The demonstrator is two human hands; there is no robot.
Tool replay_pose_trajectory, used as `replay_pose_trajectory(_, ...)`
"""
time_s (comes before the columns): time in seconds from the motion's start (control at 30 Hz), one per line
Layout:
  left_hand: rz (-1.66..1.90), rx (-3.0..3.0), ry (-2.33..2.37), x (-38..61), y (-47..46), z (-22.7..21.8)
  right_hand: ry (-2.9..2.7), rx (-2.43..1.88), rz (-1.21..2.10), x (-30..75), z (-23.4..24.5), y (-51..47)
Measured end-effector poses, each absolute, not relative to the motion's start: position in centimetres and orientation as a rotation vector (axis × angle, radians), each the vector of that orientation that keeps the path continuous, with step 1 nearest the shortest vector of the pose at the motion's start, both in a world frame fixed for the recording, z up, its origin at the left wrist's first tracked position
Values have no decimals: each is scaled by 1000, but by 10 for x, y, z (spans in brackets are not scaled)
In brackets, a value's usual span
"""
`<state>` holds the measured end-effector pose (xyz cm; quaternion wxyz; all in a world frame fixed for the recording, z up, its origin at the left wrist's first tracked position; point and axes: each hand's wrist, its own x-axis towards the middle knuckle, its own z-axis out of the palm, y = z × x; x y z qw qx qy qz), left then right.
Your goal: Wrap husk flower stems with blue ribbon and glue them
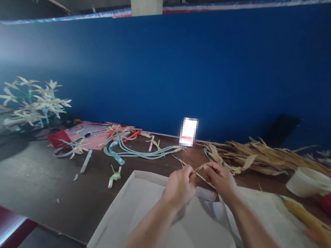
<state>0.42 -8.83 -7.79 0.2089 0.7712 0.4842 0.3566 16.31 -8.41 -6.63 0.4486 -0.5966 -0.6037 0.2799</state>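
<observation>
My left hand [179,186] and my right hand [220,179] meet above the far edge of a flat white cardboard box [132,211]. Both are closed in a pinch on a thin dried straw strip [198,173], whose ends stick out past the fingers toward the left and right. The hands nearly touch each other. A heap of dried husk leaves [265,156] lies just beyond my right hand.
On the dark table [44,182] lie pale blue cords [139,151], a pink sheet [91,136], straw flowers [36,100] at the far left, a white bowl [309,181] and yellow corn cobs [314,226] at the right. A blue wall [188,71] stands behind.
</observation>
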Motion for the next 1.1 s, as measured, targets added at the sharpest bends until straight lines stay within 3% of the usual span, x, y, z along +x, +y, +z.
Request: replay_pose_trajectory(1.1, 986, 2171, 1358, 4, -89, -76, -1388, -1438, 820, 158, -63, -86)
